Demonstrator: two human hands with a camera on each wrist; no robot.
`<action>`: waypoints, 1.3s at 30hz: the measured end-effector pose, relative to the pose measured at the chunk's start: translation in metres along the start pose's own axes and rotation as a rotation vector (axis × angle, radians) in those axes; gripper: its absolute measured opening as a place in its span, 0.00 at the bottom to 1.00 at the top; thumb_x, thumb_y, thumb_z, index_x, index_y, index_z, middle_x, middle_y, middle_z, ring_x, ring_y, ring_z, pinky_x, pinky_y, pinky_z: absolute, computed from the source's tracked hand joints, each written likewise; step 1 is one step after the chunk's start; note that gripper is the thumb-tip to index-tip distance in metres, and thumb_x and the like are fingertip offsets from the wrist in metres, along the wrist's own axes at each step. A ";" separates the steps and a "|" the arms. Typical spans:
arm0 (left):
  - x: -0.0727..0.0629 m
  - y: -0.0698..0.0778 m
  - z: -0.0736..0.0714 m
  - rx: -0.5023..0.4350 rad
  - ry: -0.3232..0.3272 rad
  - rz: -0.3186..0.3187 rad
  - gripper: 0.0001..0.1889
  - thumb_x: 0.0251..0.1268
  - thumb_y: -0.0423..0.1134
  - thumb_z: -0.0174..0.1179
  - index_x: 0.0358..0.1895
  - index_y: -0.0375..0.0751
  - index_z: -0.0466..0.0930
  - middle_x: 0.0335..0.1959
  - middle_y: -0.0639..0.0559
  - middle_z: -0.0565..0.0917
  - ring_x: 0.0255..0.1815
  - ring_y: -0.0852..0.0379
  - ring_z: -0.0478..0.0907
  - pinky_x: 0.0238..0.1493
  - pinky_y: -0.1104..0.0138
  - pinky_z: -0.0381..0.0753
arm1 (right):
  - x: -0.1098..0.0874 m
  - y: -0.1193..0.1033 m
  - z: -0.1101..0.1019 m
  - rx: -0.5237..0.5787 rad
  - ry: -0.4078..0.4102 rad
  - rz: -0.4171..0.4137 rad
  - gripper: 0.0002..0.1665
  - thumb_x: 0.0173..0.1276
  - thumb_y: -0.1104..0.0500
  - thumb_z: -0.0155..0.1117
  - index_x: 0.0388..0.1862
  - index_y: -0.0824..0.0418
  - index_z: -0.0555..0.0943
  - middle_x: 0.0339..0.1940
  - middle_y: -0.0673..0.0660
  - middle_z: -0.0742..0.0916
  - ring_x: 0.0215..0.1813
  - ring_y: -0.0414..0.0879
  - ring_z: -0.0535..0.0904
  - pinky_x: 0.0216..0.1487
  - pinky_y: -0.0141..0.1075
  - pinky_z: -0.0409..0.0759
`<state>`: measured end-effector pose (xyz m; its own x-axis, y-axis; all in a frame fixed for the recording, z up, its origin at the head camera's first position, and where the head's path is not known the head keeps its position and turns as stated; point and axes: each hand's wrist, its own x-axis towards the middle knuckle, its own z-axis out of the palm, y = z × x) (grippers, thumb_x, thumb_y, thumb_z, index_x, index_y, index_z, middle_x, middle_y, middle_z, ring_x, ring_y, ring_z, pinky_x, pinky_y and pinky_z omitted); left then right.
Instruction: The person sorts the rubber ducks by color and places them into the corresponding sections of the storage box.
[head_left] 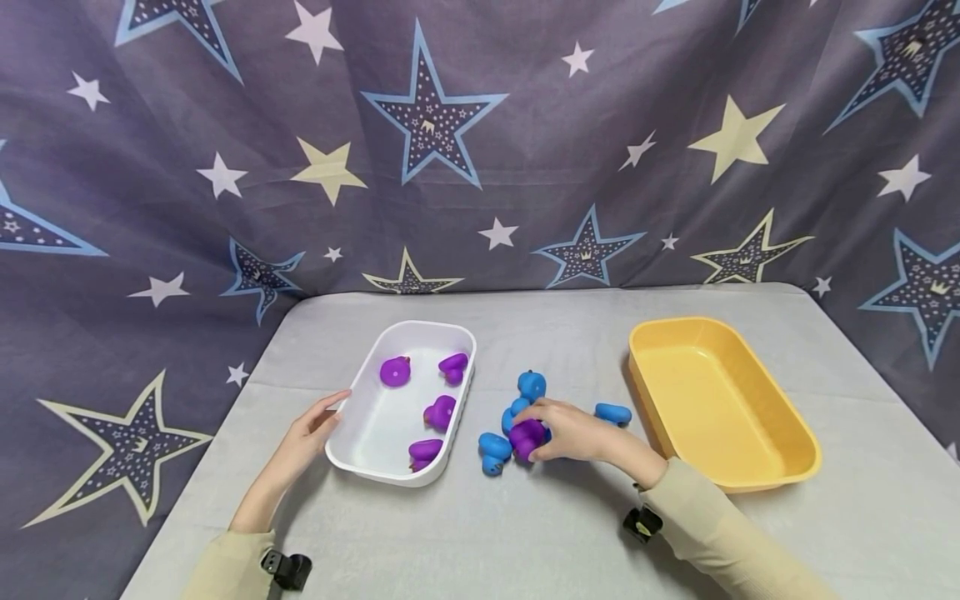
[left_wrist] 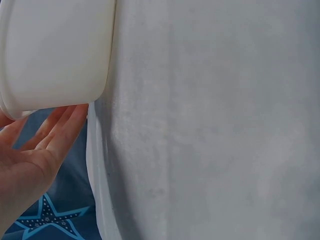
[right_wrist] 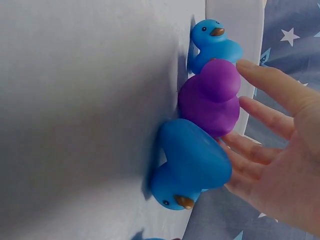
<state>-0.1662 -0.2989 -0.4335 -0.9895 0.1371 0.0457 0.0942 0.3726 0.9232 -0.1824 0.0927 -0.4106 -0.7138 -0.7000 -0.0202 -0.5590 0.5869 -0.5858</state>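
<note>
L hand [head_left: 309, 432] is at the side of the white tub [head_left: 375, 433], fingers fairly straight and loosely spread by the rim, w/ no hold on it that I can make out; R hand [head_left: 566, 431] has thumb & fingers bent round a purple duck [head_left: 528, 437], part-open to the duck's width, tho can't tell how firm the grip is. That duck sits btwn the two tubs, nearer the white one, in a tight bunch w/ blue ducks [head_left: 494, 450]. Main risk: b/c the blue ones crowd right up to it, a fingertip could catch or knock a neighbour; a loose pinch on the rounded body could also let it slip. Too hard a push from L might shift the white tub, w/ its four purple ducks. Head cam alone gives the layout: those four inside, the yellow tub [head_left: 712, 417] off to the R, plus a lone blue duck [head_left: 613, 414] beside it. R wrist cam adds what the hand hides from above: fingers along the purple duck's side, a blue neighbour's eye & bill. L wrist cam shows the tub's outer wall & L palm, but no ducks.
</note>
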 end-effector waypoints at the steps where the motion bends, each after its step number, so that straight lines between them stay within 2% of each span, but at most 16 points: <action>1: 0.000 0.000 0.000 -0.002 0.000 0.001 0.23 0.67 0.35 0.45 0.62 0.29 0.58 0.46 0.28 0.72 0.36 0.64 0.73 0.31 0.69 0.75 | 0.000 0.000 0.000 -0.002 0.000 0.001 0.27 0.50 0.59 0.69 0.51 0.62 0.75 0.45 0.59 0.77 0.45 0.49 0.73 0.45 0.42 0.74; 11: 0.000 0.002 0.000 0.004 0.007 0.006 0.22 0.67 0.35 0.45 0.62 0.29 0.58 0.46 0.29 0.72 0.36 0.65 0.73 0.31 0.70 0.75 | 0.001 -0.001 0.003 -0.025 0.014 -0.004 0.26 0.50 0.60 0.69 0.50 0.62 0.76 0.44 0.59 0.77 0.42 0.48 0.73 0.41 0.40 0.74; 15: 0.000 0.002 0.000 0.021 0.015 0.012 0.22 0.67 0.35 0.45 0.62 0.29 0.59 0.44 0.31 0.73 0.33 0.66 0.71 0.28 0.71 0.72 | 0.001 0.000 0.005 -0.028 0.013 -0.003 0.25 0.51 0.60 0.68 0.50 0.62 0.76 0.45 0.59 0.78 0.44 0.48 0.73 0.44 0.41 0.74; 20: -0.001 0.002 0.000 0.044 0.019 0.011 0.22 0.67 0.35 0.45 0.62 0.30 0.59 0.43 0.34 0.74 0.31 0.66 0.69 0.26 0.71 0.70 | 0.002 0.001 0.006 -0.027 0.011 -0.042 0.24 0.51 0.61 0.68 0.49 0.64 0.76 0.46 0.59 0.79 0.47 0.50 0.74 0.48 0.41 0.72; 24: -0.001 0.002 0.001 0.050 0.023 0.007 0.21 0.67 0.35 0.45 0.61 0.31 0.60 0.42 0.35 0.74 0.30 0.66 0.69 0.25 0.71 0.70 | 0.003 0.002 0.008 -0.025 0.015 -0.074 0.21 0.51 0.62 0.67 0.46 0.66 0.77 0.44 0.58 0.81 0.47 0.49 0.75 0.47 0.38 0.73; 31: 0.000 0.001 0.001 0.043 0.028 0.022 0.21 0.67 0.35 0.46 0.61 0.29 0.60 0.42 0.35 0.74 0.30 0.66 0.69 0.25 0.71 0.70 | 0.003 0.005 0.008 -0.015 0.039 -0.092 0.15 0.52 0.65 0.66 0.40 0.67 0.80 0.37 0.56 0.82 0.38 0.43 0.75 0.39 0.33 0.74; 39: 0.000 0.001 0.001 0.044 0.033 0.020 0.21 0.67 0.34 0.46 0.61 0.29 0.60 0.41 0.36 0.74 0.29 0.65 0.69 0.23 0.71 0.69 | 0.003 0.003 0.006 -0.046 0.065 -0.099 0.13 0.53 0.66 0.64 0.39 0.67 0.81 0.37 0.57 0.83 0.43 0.48 0.77 0.43 0.35 0.75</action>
<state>-0.1654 -0.2973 -0.4332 -0.9903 0.1151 0.0776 0.1185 0.4099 0.9044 -0.1838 0.0903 -0.4175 -0.6789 -0.7288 0.0896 -0.6461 0.5350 -0.5443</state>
